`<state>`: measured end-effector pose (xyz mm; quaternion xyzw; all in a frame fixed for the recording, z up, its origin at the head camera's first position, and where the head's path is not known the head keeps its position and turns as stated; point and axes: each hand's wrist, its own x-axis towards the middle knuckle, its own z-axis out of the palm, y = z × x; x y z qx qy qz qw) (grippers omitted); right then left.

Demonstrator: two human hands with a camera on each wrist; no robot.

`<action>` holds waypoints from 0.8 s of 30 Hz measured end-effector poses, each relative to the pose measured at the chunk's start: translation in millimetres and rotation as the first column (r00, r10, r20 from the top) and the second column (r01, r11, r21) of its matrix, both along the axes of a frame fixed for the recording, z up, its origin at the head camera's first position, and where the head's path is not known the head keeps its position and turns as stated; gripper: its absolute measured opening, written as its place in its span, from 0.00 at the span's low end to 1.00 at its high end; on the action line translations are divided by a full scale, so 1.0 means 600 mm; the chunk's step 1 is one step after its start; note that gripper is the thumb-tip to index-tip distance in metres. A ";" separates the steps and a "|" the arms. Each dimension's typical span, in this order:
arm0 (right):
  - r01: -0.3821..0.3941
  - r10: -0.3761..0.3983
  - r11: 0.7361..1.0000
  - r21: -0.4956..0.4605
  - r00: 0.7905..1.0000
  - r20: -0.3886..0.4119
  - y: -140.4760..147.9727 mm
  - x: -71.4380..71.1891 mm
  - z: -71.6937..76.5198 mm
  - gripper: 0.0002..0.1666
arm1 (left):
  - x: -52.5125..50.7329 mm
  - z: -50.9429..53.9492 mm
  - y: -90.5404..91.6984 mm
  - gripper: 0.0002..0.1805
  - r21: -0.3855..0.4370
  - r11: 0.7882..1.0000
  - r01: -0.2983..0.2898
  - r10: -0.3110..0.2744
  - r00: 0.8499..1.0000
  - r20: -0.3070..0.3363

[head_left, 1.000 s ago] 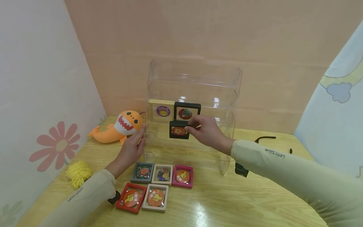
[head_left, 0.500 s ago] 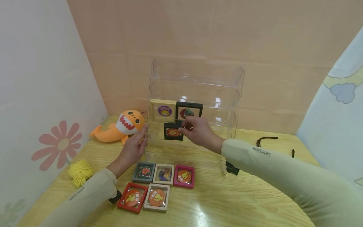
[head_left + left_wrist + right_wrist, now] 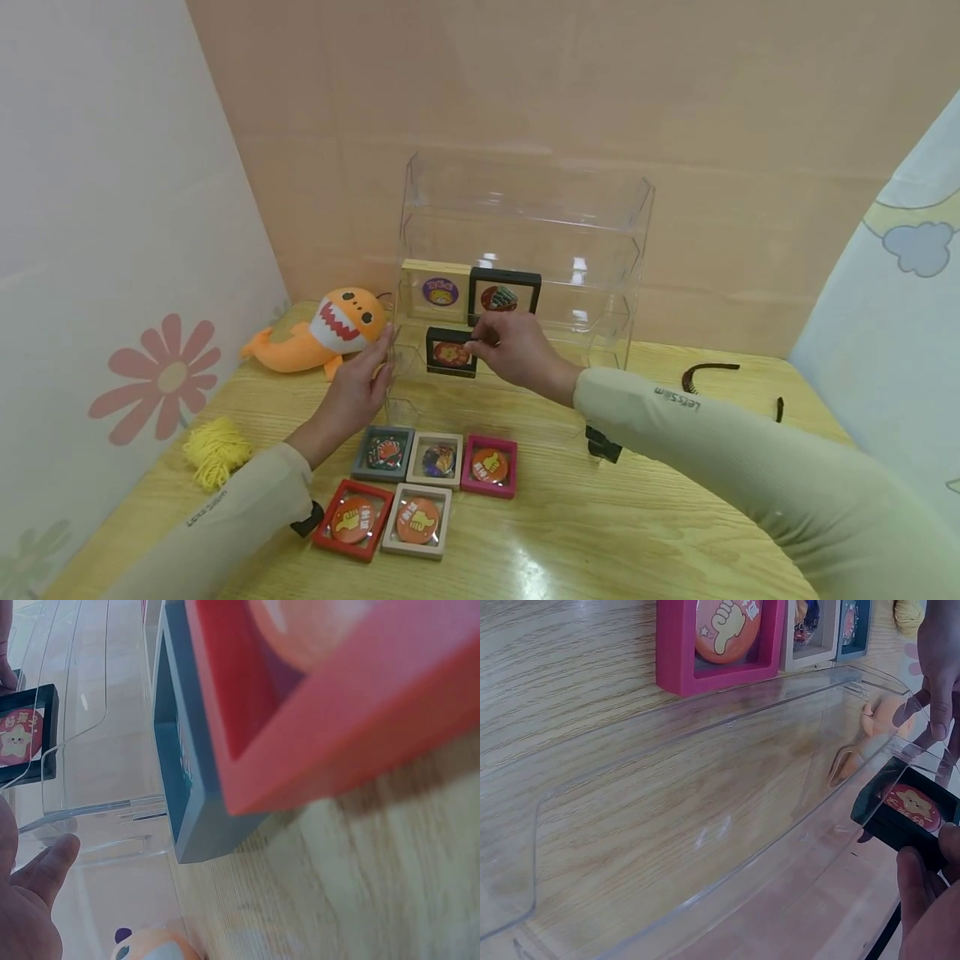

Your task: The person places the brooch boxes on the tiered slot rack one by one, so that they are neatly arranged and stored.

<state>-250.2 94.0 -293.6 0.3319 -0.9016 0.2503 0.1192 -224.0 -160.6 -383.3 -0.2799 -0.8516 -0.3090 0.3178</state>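
In the head view my right hand (image 3: 517,346) pinches the right side of a small black display frame (image 3: 442,353) with a red star badge. The frame is upright at a lower tier of the clear acrylic rack (image 3: 570,218). The right wrist view shows the black frame (image 3: 907,810) behind the rack's clear front lip, thumb and fingertips at its edge. My left hand (image 3: 352,400) rests against the rack's left side, fingers fairly straight. One tier up stand a yellow frame (image 3: 420,307) and a larger black frame (image 3: 525,293), side by side.
On the table before the rack lie grey (image 3: 365,467), cream (image 3: 414,475), magenta (image 3: 510,483), red (image 3: 330,542) and beige (image 3: 444,542) frames. An orange shark plush (image 3: 288,350) and yellow yarn (image 3: 217,450) are left. A dark curved band (image 3: 708,366) lies right.
My right hand has carried the small black frame left and slightly down, toward the rack's left side. The left hand has stayed at the rack. The head view has shifted slightly.
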 end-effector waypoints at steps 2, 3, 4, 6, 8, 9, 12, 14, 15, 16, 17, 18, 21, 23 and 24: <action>-0.002 0.002 1.000 0.018 1.000 -0.003 -0.001 0.000 -0.002 0.06 | 0.001 -0.001 0.000 0.31 -0.002 1.000 0.000 0.000 1.000 -0.012; -0.005 0.005 1.000 0.024 1.000 0.002 -0.001 0.000 -0.004 0.07 | 0.001 -0.001 0.000 0.31 -0.001 1.000 0.000 0.000 1.000 -0.017; -0.005 0.005 0.999 0.031 1.000 0.006 -0.002 0.001 -0.005 0.07 | 0.002 -0.001 0.000 0.31 -0.001 1.000 0.001 -0.001 1.000 -0.023; -0.007 0.006 0.999 0.042 1.000 0.010 -0.002 0.001 -0.007 0.07 | 0.003 -0.001 0.001 0.31 -0.002 1.000 0.002 -0.002 1.000 -0.028; -0.008 0.008 0.999 0.052 1.000 0.008 -0.003 0.001 -0.008 0.06 | 0.003 -0.001 0.001 0.31 0.001 1.000 0.008 -0.008 1.000 -0.029; -0.009 0.009 0.998 0.055 1.000 0.007 -0.003 0.000 -0.008 0.06 | 0.003 -0.001 0.001 0.31 0.003 1.000 0.010 -0.010 1.000 -0.027; -0.028 0.028 0.998 0.060 1.000 0.001 -0.005 -0.001 -0.005 0.05 | 0.004 0.001 0.000 0.31 0.009 1.000 0.012 -0.011 1.000 -0.026; -0.046 0.046 0.997 0.062 0.999 0.007 -0.006 -0.002 -0.001 0.05 | 0.004 0.001 -0.001 0.31 0.012 1.000 0.006 -0.006 1.000 -0.025; -0.052 0.052 0.996 0.067 0.999 0.012 -0.008 -0.002 0.000 0.05 | 0.004 0.001 -0.002 0.32 0.012 1.000 0.001 -0.001 1.000 -0.025; -0.059 0.057 0.996 0.071 0.998 0.019 -0.009 -0.002 0.002 0.05 | 0.005 0.000 -0.003 0.32 0.011 1.000 -0.004 0.004 1.000 -0.023; -0.063 0.061 0.995 0.076 0.998 0.028 -0.011 -0.002 0.004 0.06 | 0.005 0.000 -0.004 0.32 0.012 1.000 -0.008 0.008 1.000 -0.019; -0.065 0.062 0.995 0.080 0.997 0.034 -0.012 -0.002 0.005 0.06 | 0.005 0.000 -0.004 0.32 0.011 1.000 -0.012 0.012 1.000 -0.017; -0.064 0.059 0.994 0.092 0.996 0.059 -0.017 -0.001 0.008 0.07 | 0.005 -0.001 -0.006 0.32 0.011 1.000 -0.016 0.016 1.000 -0.012; -0.071 0.064 0.994 0.089 0.995 0.074 -0.020 -0.001 0.010 0.07 | 0.005 -0.002 -0.006 0.32 0.014 1.000 -0.017 0.018 1.000 -0.018; -0.073 0.066 0.993 0.088 0.995 0.081 -0.022 -0.001 0.010 0.07 | 0.005 -0.002 -0.006 0.32 0.015 1.000 -0.016 0.016 1.000 -0.025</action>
